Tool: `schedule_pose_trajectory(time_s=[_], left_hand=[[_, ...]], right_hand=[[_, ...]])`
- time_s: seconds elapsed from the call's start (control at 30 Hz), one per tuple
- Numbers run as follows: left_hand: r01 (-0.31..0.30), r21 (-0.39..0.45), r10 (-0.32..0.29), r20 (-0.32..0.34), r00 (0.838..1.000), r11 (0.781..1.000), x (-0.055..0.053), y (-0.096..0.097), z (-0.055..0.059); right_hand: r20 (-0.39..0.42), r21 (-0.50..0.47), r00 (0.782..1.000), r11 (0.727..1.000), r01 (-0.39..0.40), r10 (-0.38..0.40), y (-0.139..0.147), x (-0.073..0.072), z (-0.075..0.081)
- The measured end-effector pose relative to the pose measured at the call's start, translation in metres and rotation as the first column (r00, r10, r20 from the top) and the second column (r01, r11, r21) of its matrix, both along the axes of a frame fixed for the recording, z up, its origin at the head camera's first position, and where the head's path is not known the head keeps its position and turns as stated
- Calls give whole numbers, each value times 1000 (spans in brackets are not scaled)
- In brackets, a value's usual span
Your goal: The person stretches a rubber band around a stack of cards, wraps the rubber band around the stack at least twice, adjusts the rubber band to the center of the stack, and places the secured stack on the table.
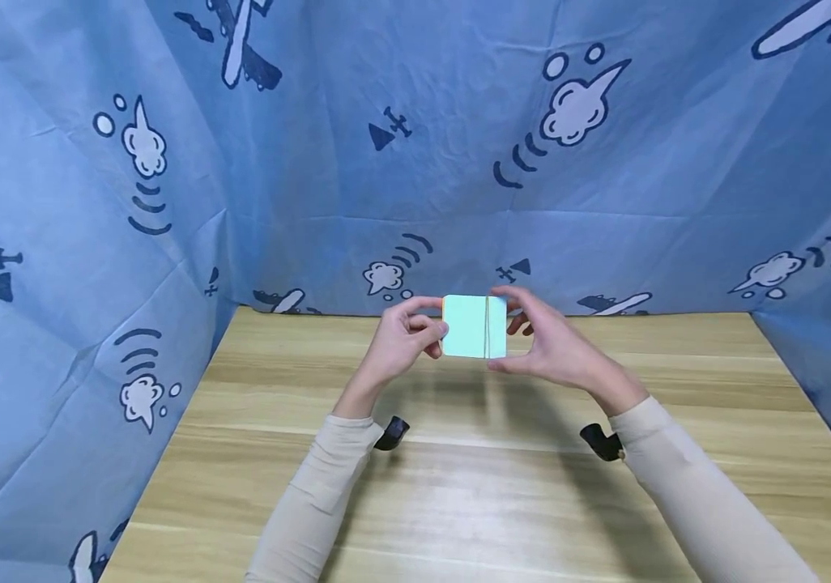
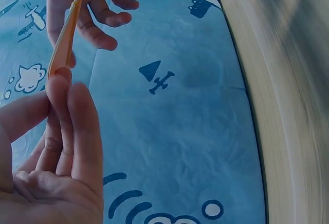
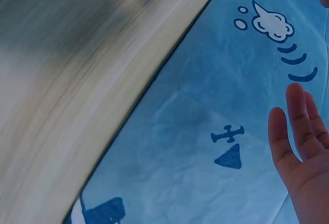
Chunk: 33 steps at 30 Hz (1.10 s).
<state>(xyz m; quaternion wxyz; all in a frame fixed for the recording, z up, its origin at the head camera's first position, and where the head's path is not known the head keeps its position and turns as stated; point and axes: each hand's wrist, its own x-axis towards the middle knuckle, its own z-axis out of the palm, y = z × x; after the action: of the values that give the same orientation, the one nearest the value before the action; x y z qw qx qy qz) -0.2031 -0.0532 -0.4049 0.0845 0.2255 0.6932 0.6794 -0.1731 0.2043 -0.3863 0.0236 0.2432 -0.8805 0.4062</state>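
A small mint-green square notepad (image 1: 464, 326) with rounded corners is held up above the table. Two strands of a thin elastic band (image 1: 487, 328) run down its face near the right side. My left hand (image 1: 406, 336) pinches the left edge between thumb and fingers. Spread in a C round the other side, my right hand (image 1: 557, 340) has its forefinger at the top edge and thumb at the bottom, close to the band. Seen edge-on in the left wrist view, the notepad (image 2: 66, 39) is thin and yellow-orange. In the right wrist view only some right-hand fingers (image 3: 303, 126) show; the notepad is out of sight.
A wood-grain table (image 1: 459, 502) lies beneath both hands. Blue printed cloth (image 1: 445, 162) hangs behind it and along the sides. Black curved pieces (image 1: 392, 434) show by each wrist, next to the pale sleeves (image 1: 321, 494).
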Motion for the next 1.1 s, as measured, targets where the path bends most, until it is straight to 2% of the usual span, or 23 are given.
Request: schedule_pose_trajectory(time_s=[0.23,0.43,0.67,0.9,1.1], left_hand=[[24,33,-25,35,999,999,0,0,4],[40,44,-44,88,995,998,3,-1,5],[81,37,-83,61,995,996,3,1,7],[4,4,-4,54,999,1000,2,-5,6],[40,29,-42,62,997,999,3,-2,5]], right_hand=[[-40,27,999,1000,-2,3,1,0,5],[-74,33,997,999,-3,5,-3,3,3],[-135,55,991,998,-2,9,-16,5,2],[-121,58,992,998,39,-32,-11,5,5],[-118,77,993,997,25,-15,-7,5,6]])
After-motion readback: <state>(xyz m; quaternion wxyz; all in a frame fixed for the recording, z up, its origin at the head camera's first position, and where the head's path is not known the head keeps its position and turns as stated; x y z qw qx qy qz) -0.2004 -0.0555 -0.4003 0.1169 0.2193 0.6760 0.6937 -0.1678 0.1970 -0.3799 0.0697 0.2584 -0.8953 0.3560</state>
